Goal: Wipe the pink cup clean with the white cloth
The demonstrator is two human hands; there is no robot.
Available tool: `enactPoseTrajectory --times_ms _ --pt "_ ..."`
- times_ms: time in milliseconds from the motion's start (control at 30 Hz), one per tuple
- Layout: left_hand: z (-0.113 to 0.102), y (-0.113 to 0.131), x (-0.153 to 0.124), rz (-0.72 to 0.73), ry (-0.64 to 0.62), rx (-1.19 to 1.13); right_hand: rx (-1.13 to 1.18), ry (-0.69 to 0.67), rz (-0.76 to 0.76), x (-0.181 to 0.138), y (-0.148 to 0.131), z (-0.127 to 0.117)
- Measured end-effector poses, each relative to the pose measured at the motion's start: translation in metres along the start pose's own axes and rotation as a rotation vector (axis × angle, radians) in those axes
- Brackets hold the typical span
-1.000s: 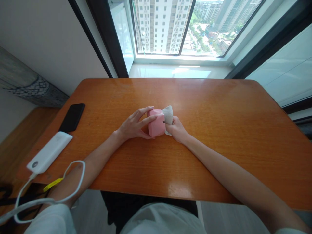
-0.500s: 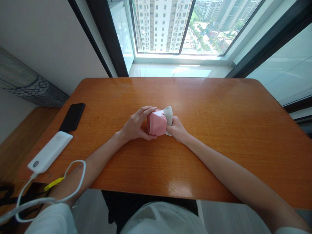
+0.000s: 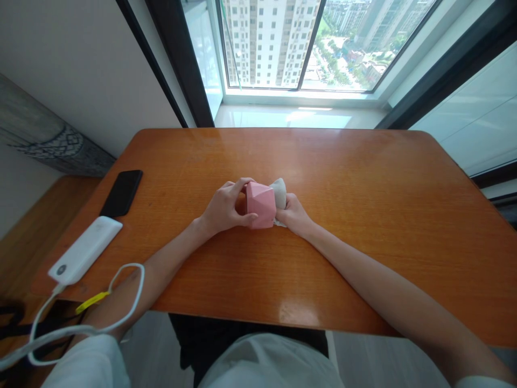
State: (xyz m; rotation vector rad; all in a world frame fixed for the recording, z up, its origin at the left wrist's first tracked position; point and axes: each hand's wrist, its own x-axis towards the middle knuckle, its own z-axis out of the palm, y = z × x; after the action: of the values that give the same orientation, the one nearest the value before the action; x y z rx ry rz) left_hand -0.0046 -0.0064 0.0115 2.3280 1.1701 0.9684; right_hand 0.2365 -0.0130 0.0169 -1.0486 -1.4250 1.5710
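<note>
A small pink faceted pot-like object (image 3: 261,206) is held above the middle of the table. My left hand (image 3: 226,206) grips its left side, fingers over the top edge and thumb along the lower edge. My right hand (image 3: 295,215) closes around a crumpled white cloth or tissue (image 3: 279,191) and presses it to the right side of the pink object. The fingertips of my right hand are partly hidden behind the object and the cloth.
The wooden table (image 3: 363,215) extends to a window at the back. At the left lie a black phone (image 3: 121,193) and a white power bank (image 3: 85,250). A white cable (image 3: 139,291) with a yellow tag loops over my left forearm.
The pink object has turned in my left hand, so different facets face me. My left fingers and thumb have shifted on it. The right hand has hardly moved.
</note>
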Motion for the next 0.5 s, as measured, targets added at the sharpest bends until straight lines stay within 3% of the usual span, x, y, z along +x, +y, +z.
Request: enactPoseTrajectory --times_ms 200,500 --pt "0.003 0.003 -0.001 -0.074 0.035 0.005 -0.072 -0.026 -0.043 -0.002 0.002 0.000" --pt "0.012 0.001 -0.001 -0.011 0.067 -0.107 -0.064 0.014 -0.017 -0.001 0.005 0.002"
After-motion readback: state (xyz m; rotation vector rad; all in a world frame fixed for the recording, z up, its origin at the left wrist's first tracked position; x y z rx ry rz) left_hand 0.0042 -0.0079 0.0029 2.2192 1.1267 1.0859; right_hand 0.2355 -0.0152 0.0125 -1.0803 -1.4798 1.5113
